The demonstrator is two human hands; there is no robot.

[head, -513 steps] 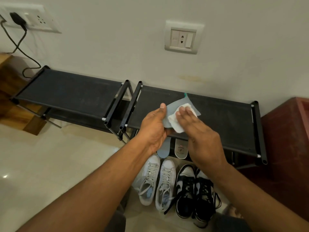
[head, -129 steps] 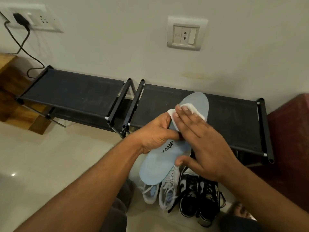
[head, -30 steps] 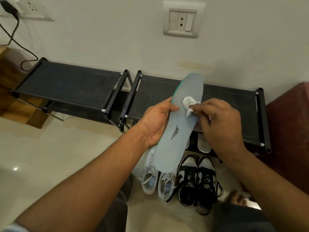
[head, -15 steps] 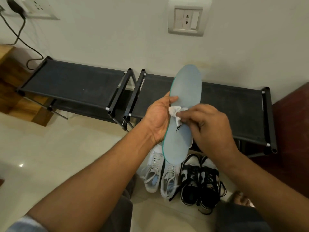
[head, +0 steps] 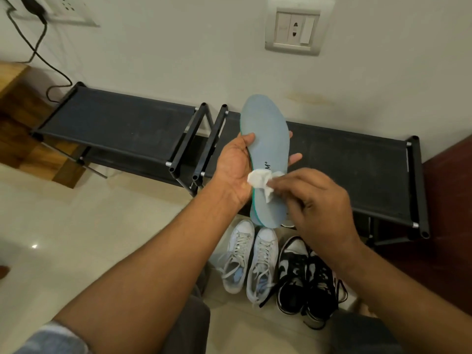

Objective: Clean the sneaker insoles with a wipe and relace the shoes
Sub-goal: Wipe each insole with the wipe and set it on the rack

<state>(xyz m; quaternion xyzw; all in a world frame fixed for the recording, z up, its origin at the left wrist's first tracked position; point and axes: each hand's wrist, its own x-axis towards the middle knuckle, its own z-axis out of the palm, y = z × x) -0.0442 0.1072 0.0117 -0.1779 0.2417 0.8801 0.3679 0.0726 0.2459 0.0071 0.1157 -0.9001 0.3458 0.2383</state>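
My left hand (head: 235,169) holds a light blue insole (head: 267,141) upright in front of the rack, thumb on its left edge and fingertips showing past its right edge. My right hand (head: 316,203) pinches a crumpled white wipe (head: 259,181) against the lower half of the insole, near its printed logo. On the floor below stand a pair of white sneakers (head: 250,261) with grey laces and a pair of black-and-white sneakers (head: 306,274) with black laces.
A low black shoe rack (head: 357,164) in two sections runs along the white wall. A wall socket (head: 293,29) sits above it. Wooden furniture (head: 18,123) stands at the left and a dark red surface (head: 449,226) at the right. The floor is pale tile.
My right hand has slid the wipe down the insole toward its heel end. The insole stays upright in my left hand.
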